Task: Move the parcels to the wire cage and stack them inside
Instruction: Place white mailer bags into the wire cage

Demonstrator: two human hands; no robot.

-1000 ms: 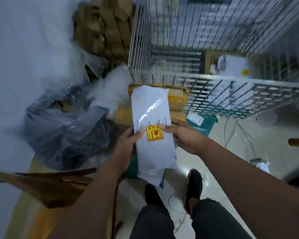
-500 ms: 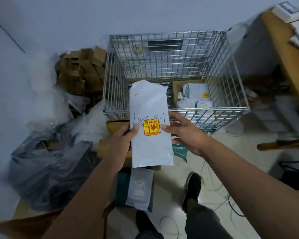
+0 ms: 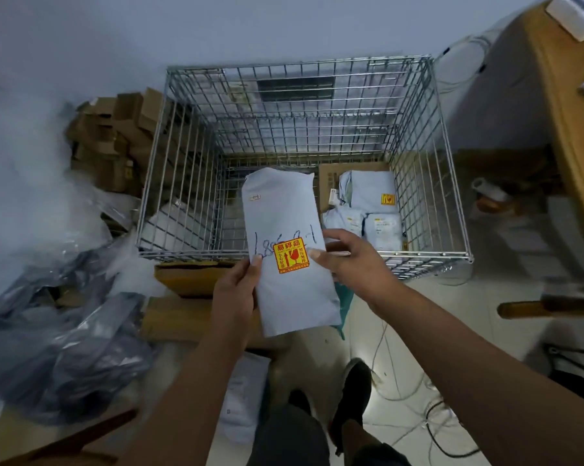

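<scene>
I hold a long white parcel bag (image 3: 285, 210) with a yellow and red fragile sticker and handwritten digits. My left hand (image 3: 235, 292) grips its left edge and my right hand (image 3: 354, 260) grips its right edge. The bag's upper half reaches over the front rim of the wire cage (image 3: 304, 255), which stands open at the top against the wall. Inside the cage, at the right, several white parcels (image 3: 368, 200) lie on a flat cardboard box (image 3: 329, 178). The cage floor's left and middle part holds no parcels.
Cardboard boxes (image 3: 112, 136) are piled left of the cage. Grey plastic bags (image 3: 58, 338) lie at the lower left. Brown boxes (image 3: 186, 277) sit in front of the cage. A white parcel (image 3: 242, 401) lies by my feet. Cables (image 3: 405, 398) cross the floor. A wooden desk (image 3: 569, 105) stands right.
The view has swung up and back, so the whole cage shows. Both hands have carried the white bag forward; its top now reaches over the cage's front rim.
</scene>
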